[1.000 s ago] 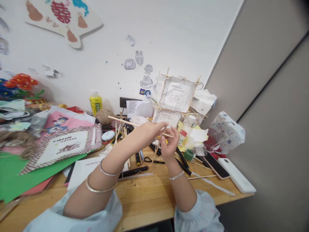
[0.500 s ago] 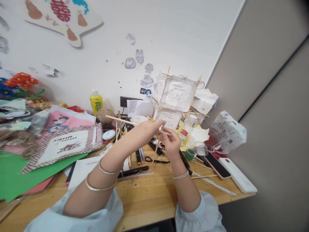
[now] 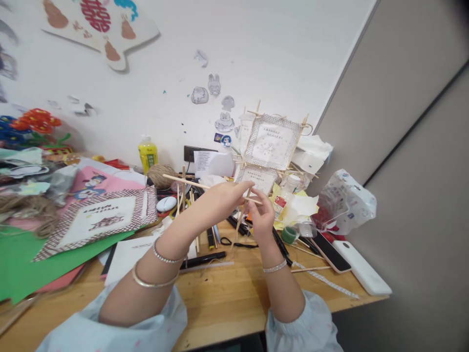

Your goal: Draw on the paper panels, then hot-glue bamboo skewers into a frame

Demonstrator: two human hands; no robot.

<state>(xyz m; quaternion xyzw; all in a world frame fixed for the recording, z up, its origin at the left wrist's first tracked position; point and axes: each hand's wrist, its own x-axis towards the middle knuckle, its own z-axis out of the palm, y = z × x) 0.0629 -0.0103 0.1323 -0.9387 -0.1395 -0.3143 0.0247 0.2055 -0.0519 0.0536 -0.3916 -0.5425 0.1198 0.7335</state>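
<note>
My left hand (image 3: pixel 223 198) and my right hand (image 3: pixel 262 217) meet above the wooden table (image 3: pixel 227 303), both pinched on a frame of thin wooden sticks (image 3: pixel 185 182). One long stick runs from the upper left across to my fingers. A second stick (image 3: pixel 240 222) crosses it at my fingertips and hangs down toward the table. More short sticks stand crossed on the long one at its left end. Bangles circle my left wrist and a bracelet my right.
A finished paper-and-stick lantern (image 3: pixel 271 146) stands behind my hands. A twine ball (image 3: pixel 158 175), a yellow bottle (image 3: pixel 147 152), pens (image 3: pixel 203 259), a green tape roll (image 3: pixel 288 234), a phone (image 3: pixel 330 250) and a white power bank (image 3: pixel 362 274) lie around. Coloured paper sheets (image 3: pixel 54 254) cover the left.
The crossing stick has swung from lying low below my right hand to standing steeper at my fingertips. My right hand has risen slightly toward my left.
</note>
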